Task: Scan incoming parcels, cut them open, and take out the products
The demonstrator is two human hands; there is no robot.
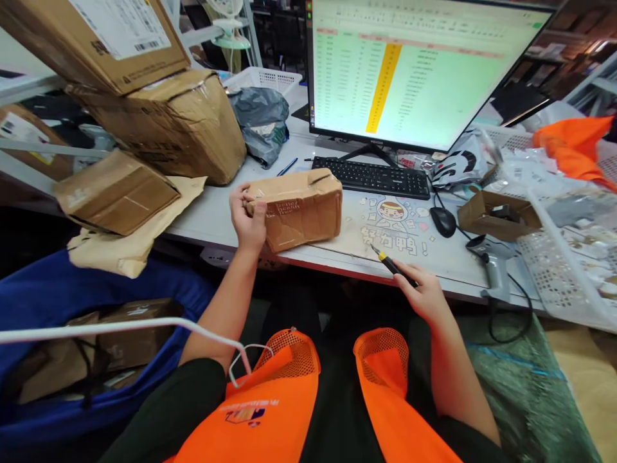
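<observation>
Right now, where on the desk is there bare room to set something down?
Bare desk lies between the taped parcel and the mouse, in front of the keyboard. The left is crowded with stacked boxes, the right with white baskets.

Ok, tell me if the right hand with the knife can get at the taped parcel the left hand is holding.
Probably yes. The right hand with the knife sits apart from the taped parcel, bare desk mat between them; the left hand grips only its far end.
</observation>
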